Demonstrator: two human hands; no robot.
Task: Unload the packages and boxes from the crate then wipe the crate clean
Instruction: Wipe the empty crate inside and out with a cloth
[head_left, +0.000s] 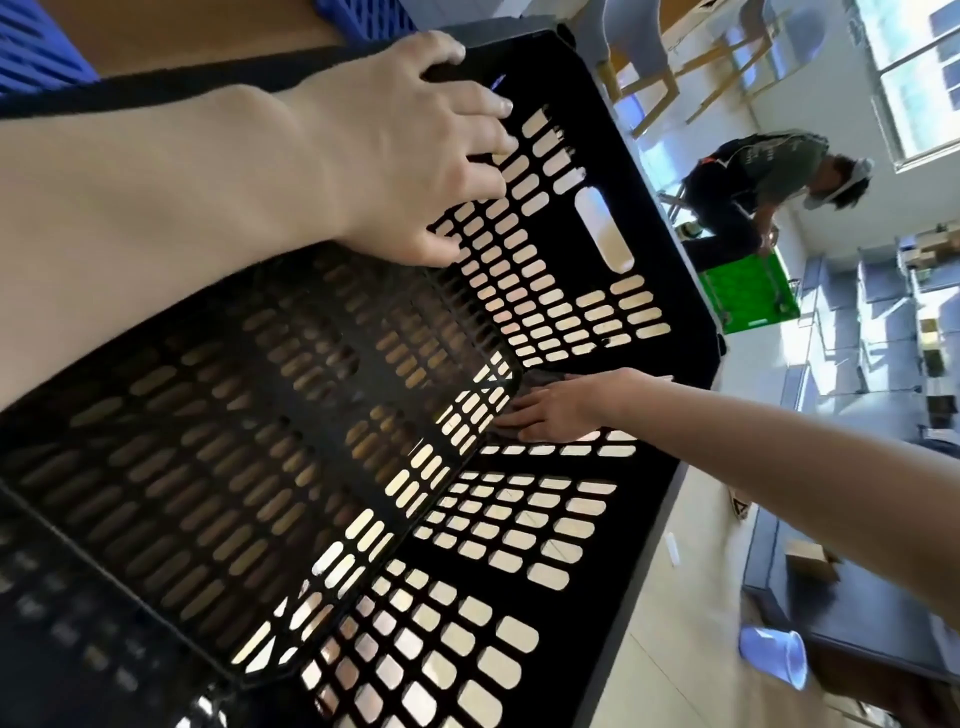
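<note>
surface: wooden table (171, 31), tan top | on it: black crate (644, 499), slotted, wood showing through floor slots | behind it: blue crate (363, 15) on tabletop | far left: more blue slotted plastic (31, 57)

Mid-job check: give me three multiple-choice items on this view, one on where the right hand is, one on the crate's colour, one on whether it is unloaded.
1. Where is the right hand?
A) on a blue crate
B) in an inner corner of the crate, flat on a dark cloth
C) on the floor

2. What colour is the crate being worked on?
A) green
B) blue
C) black

3. What state is its inside in?
A) no packages or boxes visible
B) stacked full of boxes
C) covered by a lid

Answers:
1 B: straight fingers press the cloth where the walls meet.
2 C: its slotted walls are black.
3 A: only bare slotted panels show inside.
</note>
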